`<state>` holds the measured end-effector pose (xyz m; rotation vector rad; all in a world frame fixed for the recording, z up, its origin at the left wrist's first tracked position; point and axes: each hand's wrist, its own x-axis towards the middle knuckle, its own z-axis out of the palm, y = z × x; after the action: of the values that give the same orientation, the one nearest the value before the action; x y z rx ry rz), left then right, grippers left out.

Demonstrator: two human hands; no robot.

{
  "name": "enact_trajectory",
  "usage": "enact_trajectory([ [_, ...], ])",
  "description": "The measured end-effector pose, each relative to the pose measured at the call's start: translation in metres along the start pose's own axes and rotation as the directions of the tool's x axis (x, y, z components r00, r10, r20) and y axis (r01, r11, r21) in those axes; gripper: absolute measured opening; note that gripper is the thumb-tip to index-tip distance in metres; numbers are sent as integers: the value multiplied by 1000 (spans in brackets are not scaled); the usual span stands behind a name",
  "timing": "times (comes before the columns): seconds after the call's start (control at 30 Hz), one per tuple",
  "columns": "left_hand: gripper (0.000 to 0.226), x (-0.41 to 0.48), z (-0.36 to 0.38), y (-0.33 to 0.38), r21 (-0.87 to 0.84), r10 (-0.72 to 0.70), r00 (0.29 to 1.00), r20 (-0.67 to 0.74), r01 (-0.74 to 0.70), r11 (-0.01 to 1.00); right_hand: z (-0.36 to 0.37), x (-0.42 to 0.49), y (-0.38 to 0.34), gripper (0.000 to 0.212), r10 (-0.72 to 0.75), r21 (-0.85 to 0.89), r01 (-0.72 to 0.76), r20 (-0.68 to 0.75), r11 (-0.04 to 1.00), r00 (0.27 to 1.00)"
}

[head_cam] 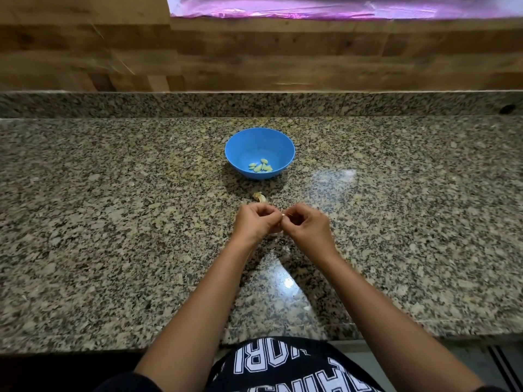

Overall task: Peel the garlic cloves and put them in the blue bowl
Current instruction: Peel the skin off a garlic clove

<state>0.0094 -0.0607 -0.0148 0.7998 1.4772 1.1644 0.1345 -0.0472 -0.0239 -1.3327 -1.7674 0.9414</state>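
two hands, head view: left hand (256, 222) and right hand (307, 227) meet with fingers curled, pinching a small pale garlic clove (283, 215), mostly hidden between them. one unpeeled clove (259, 197) lies just beyond, nearer the left hand. blue bowl (240, 148) sits straight ahead past it on the granite counter (113, 222) and holds several peeled cloves (261, 166).

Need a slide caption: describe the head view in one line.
Left hand and right hand pinch a clove near the bowl of peeled cloves.
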Motion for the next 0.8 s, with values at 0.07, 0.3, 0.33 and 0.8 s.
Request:
enact_trajectory([
  [0.07, 10, 0, 2, -2, -41, -38, 999, -17, 38, 998, 2, -2, 1, 6, 11, 19, -11, -5, 1000, 1000],
  [0.3, 12, 0, 3, 1, -280, -260, 965, 20, 255, 926, 7, -5, 2, 7, 78, 159, -76, -4, 984, 997],
  [0.33, 12, 1, 3, 1, -318, -286, 958, 26, 279, 906, 7, -4, 3, 7, 93, 198, -94, 13, 976, 996],
  [0.8, 7, 5, 0, -7, 6, -73, 997, -31, 73, 997, -7, 6, 1, 12, 407, 807, -493, 351, 325, 843],
])
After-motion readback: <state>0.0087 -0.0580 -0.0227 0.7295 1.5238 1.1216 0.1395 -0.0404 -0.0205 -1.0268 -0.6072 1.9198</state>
